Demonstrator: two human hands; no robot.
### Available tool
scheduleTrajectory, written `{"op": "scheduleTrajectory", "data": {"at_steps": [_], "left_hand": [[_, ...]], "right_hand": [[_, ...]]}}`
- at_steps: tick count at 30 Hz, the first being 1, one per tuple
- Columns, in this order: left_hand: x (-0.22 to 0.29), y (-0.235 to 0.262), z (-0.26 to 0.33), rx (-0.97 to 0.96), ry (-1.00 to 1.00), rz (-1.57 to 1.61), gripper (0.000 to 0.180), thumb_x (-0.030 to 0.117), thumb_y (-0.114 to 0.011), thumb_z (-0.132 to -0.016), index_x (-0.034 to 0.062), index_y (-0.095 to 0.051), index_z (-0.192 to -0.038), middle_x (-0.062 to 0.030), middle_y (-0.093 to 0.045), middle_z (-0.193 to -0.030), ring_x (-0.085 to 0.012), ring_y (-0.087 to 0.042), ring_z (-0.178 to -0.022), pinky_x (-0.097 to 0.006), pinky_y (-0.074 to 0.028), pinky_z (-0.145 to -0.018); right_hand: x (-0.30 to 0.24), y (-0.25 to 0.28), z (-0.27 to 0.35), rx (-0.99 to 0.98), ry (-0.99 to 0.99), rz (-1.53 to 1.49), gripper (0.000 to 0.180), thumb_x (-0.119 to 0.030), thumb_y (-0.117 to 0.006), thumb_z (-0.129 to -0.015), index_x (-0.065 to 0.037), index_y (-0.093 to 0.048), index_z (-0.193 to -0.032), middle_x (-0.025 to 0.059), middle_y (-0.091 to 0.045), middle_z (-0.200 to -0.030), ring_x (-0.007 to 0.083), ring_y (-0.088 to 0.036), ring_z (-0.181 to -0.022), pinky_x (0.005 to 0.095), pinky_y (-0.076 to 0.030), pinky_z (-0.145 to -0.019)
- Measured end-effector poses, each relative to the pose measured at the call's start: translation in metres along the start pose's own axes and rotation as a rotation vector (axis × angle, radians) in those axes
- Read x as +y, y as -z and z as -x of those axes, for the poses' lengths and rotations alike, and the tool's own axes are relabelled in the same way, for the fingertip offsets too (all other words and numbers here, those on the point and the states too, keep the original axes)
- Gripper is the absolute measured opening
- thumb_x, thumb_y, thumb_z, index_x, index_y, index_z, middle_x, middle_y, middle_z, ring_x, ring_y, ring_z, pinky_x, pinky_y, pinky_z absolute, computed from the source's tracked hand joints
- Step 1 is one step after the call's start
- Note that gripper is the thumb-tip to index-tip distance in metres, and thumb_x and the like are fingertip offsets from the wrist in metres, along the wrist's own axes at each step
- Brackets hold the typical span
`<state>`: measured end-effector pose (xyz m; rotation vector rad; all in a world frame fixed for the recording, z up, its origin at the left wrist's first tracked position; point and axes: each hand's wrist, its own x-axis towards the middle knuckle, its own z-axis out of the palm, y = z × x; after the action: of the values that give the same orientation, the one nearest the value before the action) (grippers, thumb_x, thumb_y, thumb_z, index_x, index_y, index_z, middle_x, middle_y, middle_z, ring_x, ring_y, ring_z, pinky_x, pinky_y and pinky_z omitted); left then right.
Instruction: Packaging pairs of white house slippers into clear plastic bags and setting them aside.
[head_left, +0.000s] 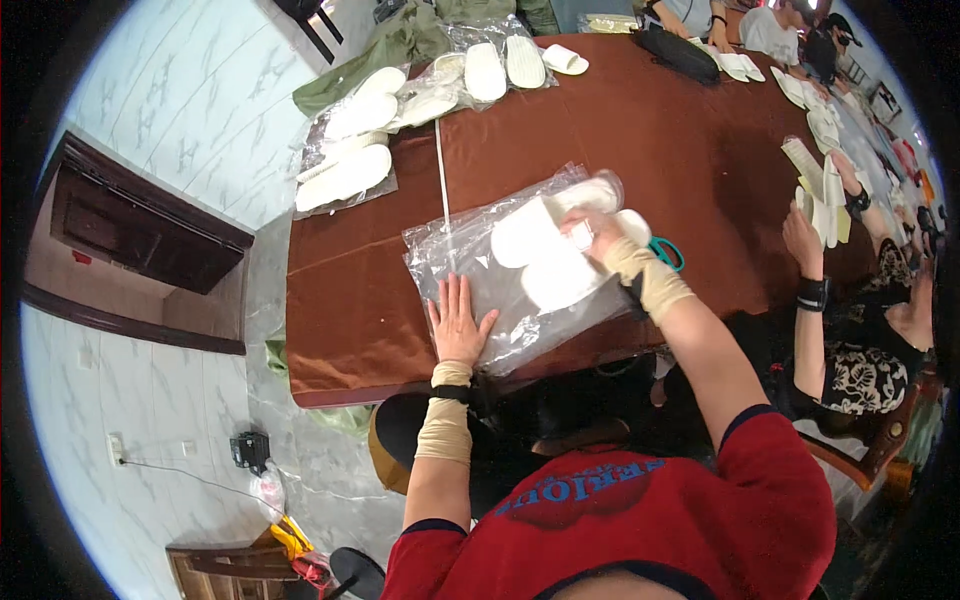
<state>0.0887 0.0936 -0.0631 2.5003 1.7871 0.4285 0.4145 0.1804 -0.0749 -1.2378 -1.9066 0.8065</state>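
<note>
My left hand (460,325) lies flat with its fingers spread on a stack of clear plastic bags (480,290) near the table's front edge. My right hand (597,232) is closed on white slippers (525,235), which rest on top of the bags. Another white slipper (560,280) lies just below that hand, and more white soles show beyond it. A small white patch shows at the right fingers; what it is I cannot make out. Teal-handled scissors (667,254) lie to the right, partly hidden by my right wrist.
Bagged white slippers (345,178) line the far left of the brown-covered table (600,110). A black pouch (678,54) lies at the far edge. On the right, a co-worker's hands (803,240) hold white slippers; other people sit farther along. A wooden chair (870,460) stands at right.
</note>
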Motion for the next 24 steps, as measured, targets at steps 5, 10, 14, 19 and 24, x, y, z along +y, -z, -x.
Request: {"op": "scheduleTrajectory", "data": {"at_steps": [5, 10, 14, 19, 24], "left_hand": [[-0.001, -0.003, 0.006, 0.016, 0.035, -0.02, 0.085, 0.057, -0.056, -0.084, 0.0092, -0.026, -0.147, -0.0138, -0.022, -0.154, -0.0325, -0.017, -0.143, -0.054, -0.014, -0.113], [-0.003, -0.006, 0.011, 0.052, 0.041, -0.024, 0.083, 0.054, -0.057, -0.084, 0.0093, -0.026, -0.147, -0.014, -0.022, -0.154, -0.0327, -0.017, -0.143, -0.056, -0.014, -0.112], [0.004, -0.001, 0.01, 0.058, 0.027, 0.01, 0.08, 0.049, -0.058, -0.085, 0.0066, -0.028, -0.146, -0.0162, -0.023, -0.153, -0.0344, -0.017, -0.143, -0.056, -0.015, -0.113], [-0.008, -0.021, 0.022, 0.138, -0.019, 0.124, 0.053, 0.039, -0.055, -0.087, 0.0055, -0.05, -0.128, -0.0176, -0.051, -0.127, -0.0342, -0.044, -0.121, -0.051, -0.031, -0.103], [-0.01, -0.022, 0.013, -0.165, 0.038, 0.241, 0.071, 0.043, -0.058, -0.085, 0.0067, -0.035, -0.142, -0.015, -0.037, -0.146, -0.0286, -0.031, -0.136, -0.043, -0.02, -0.113]], "right_hand": [[-0.04, 0.087, 0.04, 0.211, -0.004, 0.856, 0.015, -0.014, -0.058, -0.078, -0.013, -0.067, -0.089, 0.0065, -0.066, -0.096, 0.0277, -0.06, -0.097, 0.0406, -0.048, -0.084], [-0.083, 0.131, 0.049, 0.747, -0.346, 0.905, 0.022, -0.017, -0.064, -0.079, -0.007, -0.06, -0.098, 0.014, -0.061, -0.098, 0.0338, -0.058, -0.096, 0.0436, -0.048, -0.081], [-0.174, 0.091, 0.028, 0.825, 0.123, 0.76, 0.015, -0.007, -0.058, -0.079, -0.004, -0.059, -0.094, 0.0148, -0.062, -0.097, 0.0321, -0.06, -0.093, 0.0406, -0.049, -0.078], [-0.261, -0.057, 0.009, 0.583, 0.262, 0.198, 0.017, -0.007, -0.056, -0.08, -0.005, -0.058, -0.096, 0.0101, -0.061, -0.089, 0.0275, -0.061, -0.086, 0.0369, -0.051, -0.075], [-0.183, -0.112, 0.017, 0.312, 0.052, 0.477, 0.021, -0.009, -0.06, -0.082, -0.007, -0.061, -0.103, 0.0131, -0.064, -0.1, 0.0302, -0.062, -0.094, 0.0383, -0.052, -0.078]]}}
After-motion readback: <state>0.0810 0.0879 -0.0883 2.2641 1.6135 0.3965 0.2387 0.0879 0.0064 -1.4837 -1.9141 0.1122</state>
